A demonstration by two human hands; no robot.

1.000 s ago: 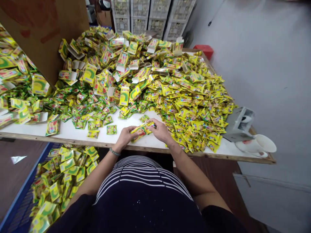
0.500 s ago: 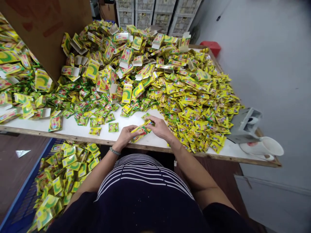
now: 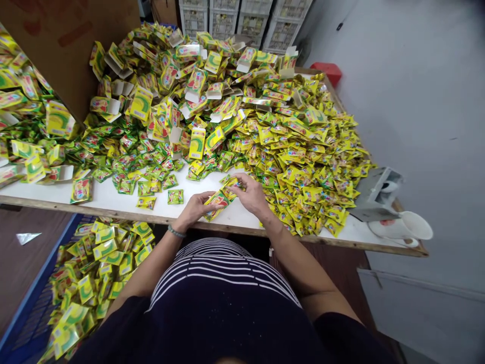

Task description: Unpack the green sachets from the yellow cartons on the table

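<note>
My left hand (image 3: 197, 208) grips a small yellow-green carton (image 3: 216, 203) just above the table's front edge, thumb across its printed face. At the carton's upper right end, my right hand (image 3: 249, 193) pinches a yellow sachet (image 3: 234, 188). Whether part of the sachet is inside the carton I cannot tell. Right of my hand lies a large heap of yellow sachets (image 3: 303, 167). Several green sachets (image 3: 175, 196) are scattered on the white table (image 3: 178, 213) to the left. Behind them rises a pile of open printed cartons (image 3: 197, 143).
Below the table at left, a blue crate (image 3: 28, 308) holds many yellow cartons. A grey device (image 3: 381, 194) and a white cup-like container (image 3: 415, 226) occupy the right end. A brown cardboard sheet (image 3: 71, 45) leans at back left; white crates (image 3: 223, 23) are stacked behind.
My right hand has shifted slightly up and right, and more of the yellow sachet shows at the carton's end. My left hand still holds the carton. The view has moved a little.
</note>
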